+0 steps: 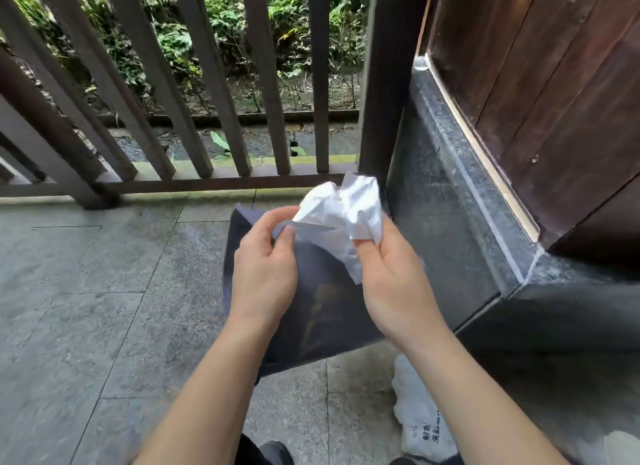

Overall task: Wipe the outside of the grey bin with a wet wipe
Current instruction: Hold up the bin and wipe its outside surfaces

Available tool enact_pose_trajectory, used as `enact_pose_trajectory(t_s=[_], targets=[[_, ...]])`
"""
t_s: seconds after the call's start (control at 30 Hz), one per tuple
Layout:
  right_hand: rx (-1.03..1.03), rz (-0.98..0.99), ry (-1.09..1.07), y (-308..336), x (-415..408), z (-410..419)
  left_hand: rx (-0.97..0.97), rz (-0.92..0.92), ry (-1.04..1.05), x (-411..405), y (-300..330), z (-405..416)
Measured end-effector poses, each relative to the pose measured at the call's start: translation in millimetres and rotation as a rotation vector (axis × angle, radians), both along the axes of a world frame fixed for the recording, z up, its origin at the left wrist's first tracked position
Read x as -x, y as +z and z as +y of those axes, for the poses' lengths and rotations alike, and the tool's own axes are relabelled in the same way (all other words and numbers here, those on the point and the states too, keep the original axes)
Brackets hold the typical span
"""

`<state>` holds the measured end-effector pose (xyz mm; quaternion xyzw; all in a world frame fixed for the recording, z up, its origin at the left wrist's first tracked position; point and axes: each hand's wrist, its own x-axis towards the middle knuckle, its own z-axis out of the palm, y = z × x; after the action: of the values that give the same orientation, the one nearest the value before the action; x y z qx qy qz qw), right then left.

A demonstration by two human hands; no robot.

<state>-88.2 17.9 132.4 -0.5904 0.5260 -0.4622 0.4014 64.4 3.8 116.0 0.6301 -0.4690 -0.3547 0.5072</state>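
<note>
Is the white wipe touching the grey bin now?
Cannot tell. In the head view both hands hold the wipe in front of the grey bin; they overlap there, so no contact or gap shows.

Left grip (265, 257) and right grip (388, 267) pinch closed.

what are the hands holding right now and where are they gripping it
Both hands hold the white wet wipe: the left hand pinches its left edge, the right hand grips its lower right part. Neither touches the grey bin.
</note>
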Motion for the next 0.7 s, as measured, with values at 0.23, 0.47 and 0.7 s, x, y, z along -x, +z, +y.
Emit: enact_pose_trajectory(t_s=[0.23, 0.47, 0.7], targets=[[0.117, 0.092, 0.224, -18.4, -34.0, 14.1, 0.040, -0.008, 0.091, -10.9, 3.6, -2.6], [0.173, 0.434, 0.395, -31.2, -43.9, 9.0, 0.030, -0.080, 0.152, -27.3, -4.0, -4.3], [-0.302, 0.576, 0.025, -35.1, -8.3, -26.9, 0.202, -0.163, 0.019, -38.2, 2.8, 8.6]])
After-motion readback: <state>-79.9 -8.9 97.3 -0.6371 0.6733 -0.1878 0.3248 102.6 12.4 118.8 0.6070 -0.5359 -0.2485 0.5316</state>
